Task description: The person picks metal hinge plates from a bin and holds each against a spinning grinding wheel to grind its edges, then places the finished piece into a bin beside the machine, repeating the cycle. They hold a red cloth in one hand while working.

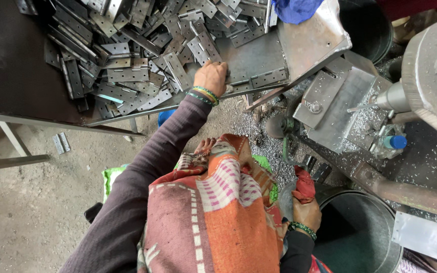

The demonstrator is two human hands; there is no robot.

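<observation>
- Blue cloth (pixel 295 9) and a drilling machine (pixel 433 76) flank the tray (pixel 11 76) — metal shavings below.
- Left hand (pixel 211 77): fingers curled onto the hinge plates (pixel 127 65).
- Right hand (pixel 305 212) grips a red rag (pixel 304 184) beside the bucket (pixel 360 237).

Fingertips of the left hand (pixel 211 77) are hidden among the metal hinge plates (pixel 127 76). The right hand (pixel 305 212) is partly covered by a red cloth (pixel 304 184). At 12 o'clock, the pile and a blue cloth (pixel 295 9) are cut off; at 5 o'clock, the metal bucket (pixel 360 237) is cropped, its contents dark.
</observation>
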